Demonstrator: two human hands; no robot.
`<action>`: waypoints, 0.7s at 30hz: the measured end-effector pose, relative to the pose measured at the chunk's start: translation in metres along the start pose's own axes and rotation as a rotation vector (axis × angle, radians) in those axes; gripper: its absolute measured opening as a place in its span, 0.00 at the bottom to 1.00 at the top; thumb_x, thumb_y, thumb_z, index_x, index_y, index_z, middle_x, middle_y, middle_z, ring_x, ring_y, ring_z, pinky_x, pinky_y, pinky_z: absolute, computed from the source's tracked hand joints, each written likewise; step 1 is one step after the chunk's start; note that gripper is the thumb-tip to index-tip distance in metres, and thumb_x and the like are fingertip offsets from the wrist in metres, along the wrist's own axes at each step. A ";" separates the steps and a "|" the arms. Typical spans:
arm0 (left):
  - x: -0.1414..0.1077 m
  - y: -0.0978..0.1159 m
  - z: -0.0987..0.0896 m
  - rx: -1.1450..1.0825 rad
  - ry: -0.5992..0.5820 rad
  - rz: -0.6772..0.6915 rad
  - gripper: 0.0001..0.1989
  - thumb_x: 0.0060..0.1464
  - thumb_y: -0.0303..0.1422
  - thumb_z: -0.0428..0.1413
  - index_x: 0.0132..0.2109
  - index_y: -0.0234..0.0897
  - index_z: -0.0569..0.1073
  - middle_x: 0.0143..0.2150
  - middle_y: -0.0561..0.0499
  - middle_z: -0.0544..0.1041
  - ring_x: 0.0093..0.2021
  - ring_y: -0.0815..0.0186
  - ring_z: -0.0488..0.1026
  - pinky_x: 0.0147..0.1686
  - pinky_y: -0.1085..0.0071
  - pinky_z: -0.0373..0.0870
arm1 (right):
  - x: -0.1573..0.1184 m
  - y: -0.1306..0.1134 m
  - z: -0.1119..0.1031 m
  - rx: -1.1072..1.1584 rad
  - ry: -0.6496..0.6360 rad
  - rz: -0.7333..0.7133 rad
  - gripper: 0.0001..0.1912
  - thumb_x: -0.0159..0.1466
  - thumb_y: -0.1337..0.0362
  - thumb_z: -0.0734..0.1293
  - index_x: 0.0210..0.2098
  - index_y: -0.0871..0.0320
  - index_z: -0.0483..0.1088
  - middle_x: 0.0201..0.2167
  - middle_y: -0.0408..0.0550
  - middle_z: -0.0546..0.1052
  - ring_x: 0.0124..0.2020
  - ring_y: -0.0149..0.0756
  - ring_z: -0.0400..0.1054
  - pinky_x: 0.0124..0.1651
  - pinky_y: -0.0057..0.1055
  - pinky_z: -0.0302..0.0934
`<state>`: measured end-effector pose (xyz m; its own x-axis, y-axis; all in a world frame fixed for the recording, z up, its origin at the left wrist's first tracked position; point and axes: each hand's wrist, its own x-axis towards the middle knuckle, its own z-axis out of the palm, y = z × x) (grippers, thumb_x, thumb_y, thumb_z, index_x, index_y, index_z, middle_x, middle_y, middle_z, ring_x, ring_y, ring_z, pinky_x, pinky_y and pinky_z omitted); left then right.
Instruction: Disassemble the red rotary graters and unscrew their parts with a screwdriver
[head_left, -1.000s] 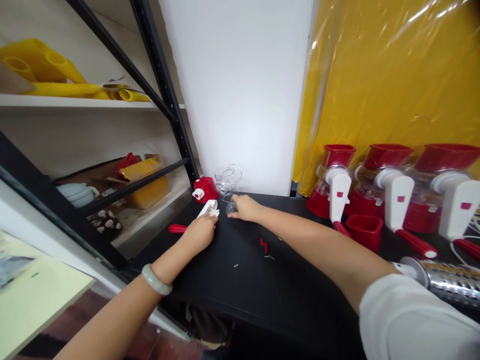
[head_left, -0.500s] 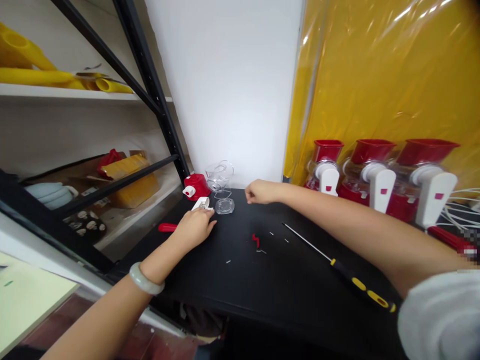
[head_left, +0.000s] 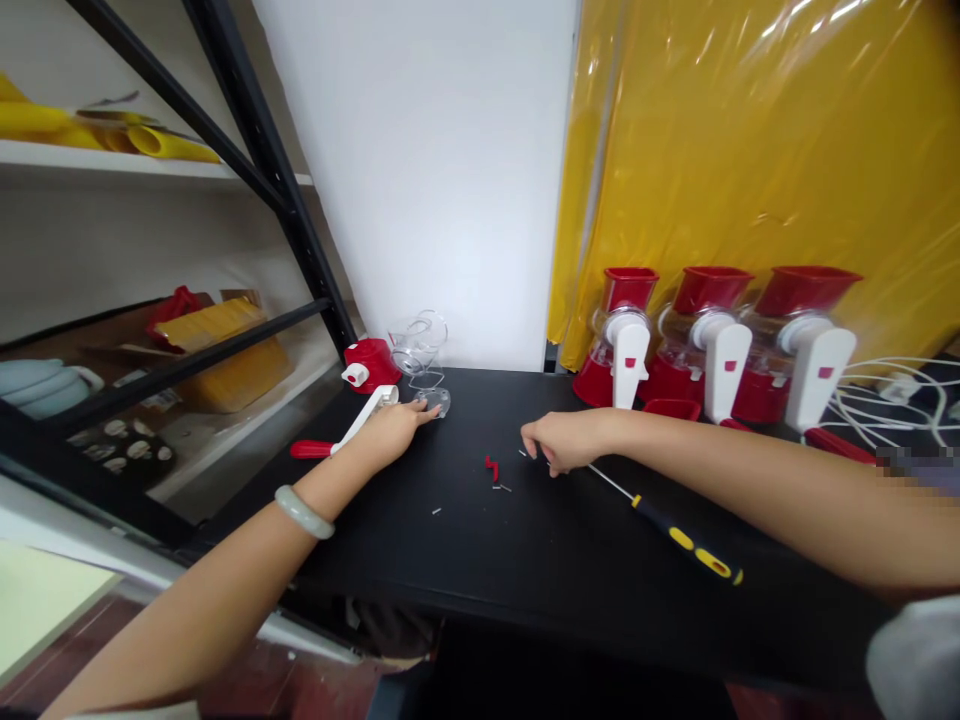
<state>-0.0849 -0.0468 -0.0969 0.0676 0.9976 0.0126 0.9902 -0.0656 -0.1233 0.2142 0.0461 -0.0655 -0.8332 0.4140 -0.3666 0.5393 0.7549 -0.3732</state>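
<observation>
My left hand (head_left: 391, 432) reaches over the table with its fingers stretched out, fingertips at a flat clear plastic piece (head_left: 439, 400). Beside it lies a white crank handle (head_left: 361, 420) with a red grip (head_left: 309, 449). My right hand (head_left: 562, 440) hovers low with fingers apart and pointing down, close to a small screw (head_left: 523, 453). Behind that hand, a screwdriver (head_left: 694, 545) with a black and yellow handle has its tip hidden. Left of my right hand are a small red Z-shaped part (head_left: 492, 468) and several loose screws (head_left: 436, 511).
A red base (head_left: 370, 366) and a clear plastic housing (head_left: 420, 345) stand at the back left. Several red and white crank graters (head_left: 630, 335) line the back right, near white cables (head_left: 885, 400). A black-framed shelf (head_left: 300, 250) borders the black table (head_left: 480, 570) on the left.
My right hand has come down from the back of the table to the screws, and its fingers have spread. My left hand has moved from the white crank to the clear piece. The view has shifted right.
</observation>
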 end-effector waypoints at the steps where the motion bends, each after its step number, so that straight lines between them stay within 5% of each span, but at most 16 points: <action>1: 0.000 -0.003 0.002 -0.002 0.005 0.021 0.28 0.60 0.24 0.40 0.64 0.46 0.63 0.66 0.46 0.63 0.61 0.58 0.67 0.59 0.59 0.58 | 0.001 0.002 0.005 0.030 0.022 -0.005 0.16 0.48 0.76 0.71 0.33 0.54 0.67 0.21 0.37 0.73 0.19 0.30 0.66 0.21 0.25 0.51; 6: -0.002 -0.005 0.004 0.034 0.096 0.080 0.24 0.63 0.32 0.41 0.63 0.37 0.65 0.65 0.40 0.63 0.62 0.55 0.65 0.64 0.52 0.48 | 0.016 0.010 0.025 0.126 0.204 -0.135 0.14 0.51 0.78 0.66 0.33 0.56 0.64 0.27 0.41 0.76 0.28 0.31 0.71 0.28 0.24 0.58; 11: -0.012 0.025 -0.013 -0.108 0.165 0.133 0.25 0.63 0.34 0.42 0.66 0.36 0.59 0.66 0.43 0.63 0.63 0.58 0.63 0.65 0.56 0.51 | 0.024 0.011 0.027 0.076 0.453 -0.153 0.11 0.53 0.74 0.69 0.34 0.57 0.67 0.34 0.46 0.75 0.31 0.30 0.70 0.34 0.25 0.59; 16: -0.022 0.067 -0.035 -0.316 0.064 0.245 0.21 0.62 0.38 0.47 0.59 0.39 0.70 0.53 0.44 0.74 0.52 0.60 0.72 0.55 0.64 0.64 | 0.023 -0.003 0.033 0.035 0.442 -0.106 0.11 0.53 0.75 0.69 0.35 0.58 0.70 0.35 0.48 0.75 0.35 0.33 0.70 0.36 0.26 0.60; 21: -0.029 0.091 -0.039 -0.382 0.020 0.350 0.17 0.60 0.36 0.50 0.53 0.40 0.73 0.47 0.45 0.75 0.47 0.61 0.73 0.49 0.67 0.67 | 0.018 -0.020 0.043 0.185 0.349 -0.180 0.16 0.55 0.76 0.65 0.42 0.57 0.69 0.32 0.43 0.77 0.31 0.30 0.70 0.34 0.25 0.60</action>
<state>0.0075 -0.0824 -0.0698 0.4012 0.9143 0.0547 0.8816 -0.4017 0.2480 0.1939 0.0164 -0.1008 -0.8903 0.4552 0.0164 0.3680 0.7400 -0.5631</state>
